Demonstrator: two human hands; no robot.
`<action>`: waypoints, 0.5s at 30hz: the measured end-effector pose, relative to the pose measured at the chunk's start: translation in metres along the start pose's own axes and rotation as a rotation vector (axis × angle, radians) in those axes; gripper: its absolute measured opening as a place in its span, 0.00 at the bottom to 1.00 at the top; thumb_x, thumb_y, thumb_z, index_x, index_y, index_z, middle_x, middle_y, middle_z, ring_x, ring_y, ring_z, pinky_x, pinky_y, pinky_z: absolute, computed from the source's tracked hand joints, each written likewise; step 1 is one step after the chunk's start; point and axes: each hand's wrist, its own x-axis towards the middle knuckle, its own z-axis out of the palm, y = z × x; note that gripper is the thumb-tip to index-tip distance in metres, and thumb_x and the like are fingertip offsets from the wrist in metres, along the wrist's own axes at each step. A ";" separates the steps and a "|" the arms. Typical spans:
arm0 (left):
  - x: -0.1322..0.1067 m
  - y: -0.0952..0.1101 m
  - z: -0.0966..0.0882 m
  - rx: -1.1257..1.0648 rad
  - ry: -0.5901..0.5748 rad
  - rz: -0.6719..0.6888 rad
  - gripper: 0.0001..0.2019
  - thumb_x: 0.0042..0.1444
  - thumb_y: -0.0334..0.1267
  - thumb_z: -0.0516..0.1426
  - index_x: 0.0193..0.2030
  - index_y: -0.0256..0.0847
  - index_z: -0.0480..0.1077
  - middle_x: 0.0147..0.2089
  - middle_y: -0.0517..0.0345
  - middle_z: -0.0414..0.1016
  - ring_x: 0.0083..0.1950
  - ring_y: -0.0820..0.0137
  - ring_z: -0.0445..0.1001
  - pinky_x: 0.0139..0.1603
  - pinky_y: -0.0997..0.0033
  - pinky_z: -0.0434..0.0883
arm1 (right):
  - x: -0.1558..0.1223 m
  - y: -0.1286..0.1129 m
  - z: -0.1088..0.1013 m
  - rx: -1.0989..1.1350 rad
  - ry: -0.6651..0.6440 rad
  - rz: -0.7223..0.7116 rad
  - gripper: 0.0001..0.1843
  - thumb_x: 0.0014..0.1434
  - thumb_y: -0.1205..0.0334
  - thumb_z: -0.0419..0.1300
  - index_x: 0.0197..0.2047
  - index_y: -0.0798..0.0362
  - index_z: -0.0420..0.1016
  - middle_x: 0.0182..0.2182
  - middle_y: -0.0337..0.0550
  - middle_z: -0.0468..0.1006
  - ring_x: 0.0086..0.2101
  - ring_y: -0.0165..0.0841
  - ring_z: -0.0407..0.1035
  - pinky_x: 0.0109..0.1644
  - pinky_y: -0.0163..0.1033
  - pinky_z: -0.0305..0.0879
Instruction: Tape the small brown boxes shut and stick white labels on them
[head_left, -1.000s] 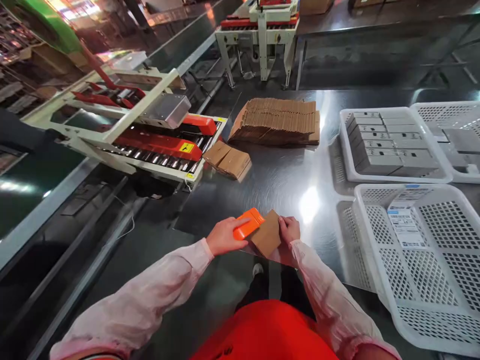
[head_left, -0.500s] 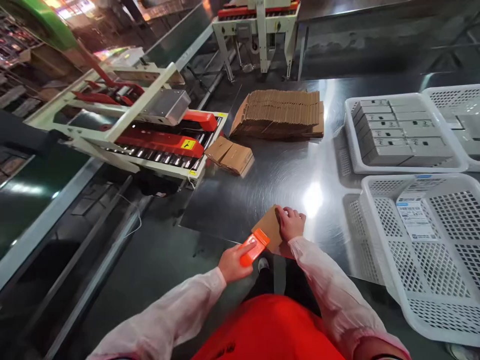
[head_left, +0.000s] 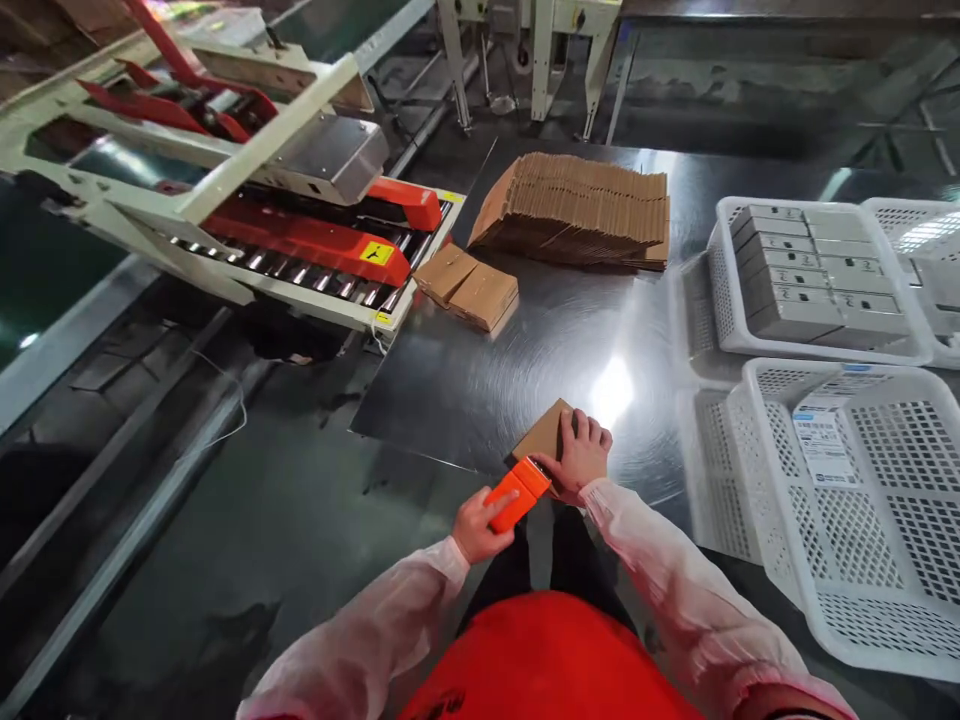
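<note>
While the right hand (head_left: 581,455) lay flat on the small cardboard box (head_left: 546,435), fingers spread to pin it at the near edge of the steel bench (head_left: 525,360), the left hand (head_left: 480,525) had its fingers closed around an orange tool (head_left: 517,493), its tip touching the box's near edge. Flat cartons (head_left: 581,205) sat stacked well beyond.

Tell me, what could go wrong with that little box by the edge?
The small cardboard box sits right at the metal table's near edge, so a push from the orange tool in the left hand might slide it off. The tool's tip is also close to the right hand, which it could nick.
</note>
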 end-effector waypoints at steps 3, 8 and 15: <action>0.006 0.015 -0.008 0.027 -0.057 -0.061 0.27 0.41 0.37 0.59 0.52 0.47 0.76 0.35 0.53 0.73 0.35 0.66 0.72 0.40 0.67 0.74 | -0.001 0.000 0.004 0.003 0.007 0.001 0.47 0.55 0.31 0.51 0.68 0.54 0.55 0.65 0.59 0.55 0.60 0.54 0.48 0.62 0.56 0.42; 0.014 0.050 -0.055 0.100 -0.300 -0.200 0.33 0.46 0.40 0.58 0.63 0.54 0.66 0.40 0.52 0.75 0.36 0.63 0.75 0.41 0.64 0.74 | 0.001 0.004 0.005 0.037 0.036 -0.018 0.43 0.52 0.31 0.56 0.65 0.44 0.61 0.65 0.55 0.54 0.61 0.53 0.49 0.62 0.56 0.44; -0.058 0.024 -0.075 0.100 -0.515 -0.415 0.35 0.45 0.39 0.58 0.64 0.58 0.64 0.44 0.53 0.78 0.41 0.57 0.78 0.43 0.61 0.74 | -0.004 -0.012 0.009 0.047 0.080 -0.079 0.44 0.49 0.30 0.59 0.63 0.45 0.65 0.64 0.56 0.56 0.59 0.53 0.51 0.61 0.56 0.49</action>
